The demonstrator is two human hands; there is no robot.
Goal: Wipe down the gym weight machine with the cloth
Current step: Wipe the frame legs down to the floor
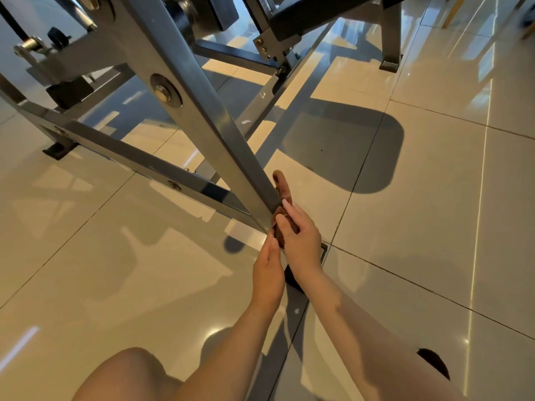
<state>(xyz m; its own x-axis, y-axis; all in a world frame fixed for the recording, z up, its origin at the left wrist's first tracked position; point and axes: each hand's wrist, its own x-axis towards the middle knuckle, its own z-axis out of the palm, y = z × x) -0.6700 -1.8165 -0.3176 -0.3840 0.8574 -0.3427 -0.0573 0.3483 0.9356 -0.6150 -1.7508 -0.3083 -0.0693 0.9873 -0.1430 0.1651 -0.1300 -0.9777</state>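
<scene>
My right hand (298,238) pinches the brown cloth (282,188) against the low end of the machine's slanted bar (202,108). The cloth's loose tail pokes out toward 12 o'clock. My left hand (267,273), at 7 o'clock, rests straight-fingered on the bar's end. Bunched this small, the cloth could slip off the edge and miss the underside.
</scene>
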